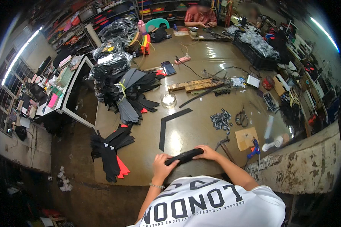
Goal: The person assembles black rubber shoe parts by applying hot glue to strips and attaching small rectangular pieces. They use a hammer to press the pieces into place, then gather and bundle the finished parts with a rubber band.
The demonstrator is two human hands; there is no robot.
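A thick black bundle of strap-like material [185, 156] is held across the table's near edge, close to my body. My left hand [164, 165] is closed around its left end, and my right hand [206, 153] grips its right end. Just beyond my hands lies a bent dark strip [163, 130] on the tabletop. A stack of black and red strips [111, 153] is spread at the near left. To the right of my hands are a hammer [224, 145], a pile of small dark pieces [221, 120] and scissors [241, 118].
Grey and black strips [130, 90] tied in bundles lie at the left. A round glass dish [168, 100], wooden bars [191, 84] and a phone [168, 68] stand farther off. A blue glue gun [255, 148] is at the right edge. Another person [201, 17] sits at the far side.
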